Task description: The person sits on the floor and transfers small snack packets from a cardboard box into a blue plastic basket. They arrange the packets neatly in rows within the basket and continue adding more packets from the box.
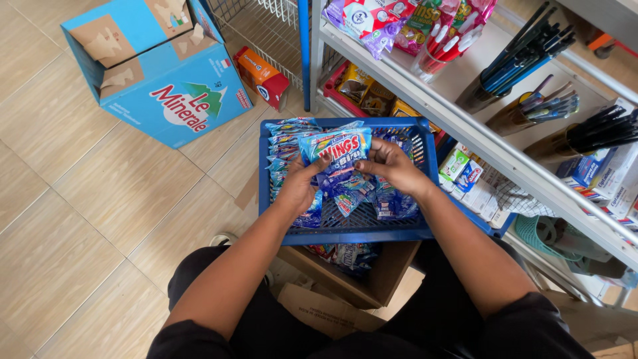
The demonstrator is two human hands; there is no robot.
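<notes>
Head view, centre of frame: we see the left hand [297, 188] and right hand [393, 166] each pinching a blue sachet pack [335, 149], grip pressed together at its lower corners, holding it upright over the blue basket [359, 231] for sorting.

left hand [297, 188]: gripped blue sachet pack [335, 149]
right hand [392, 166]: pinched same pack
blue basket [345, 233]: held sachets, above cardboard box [362, 279]
</notes>
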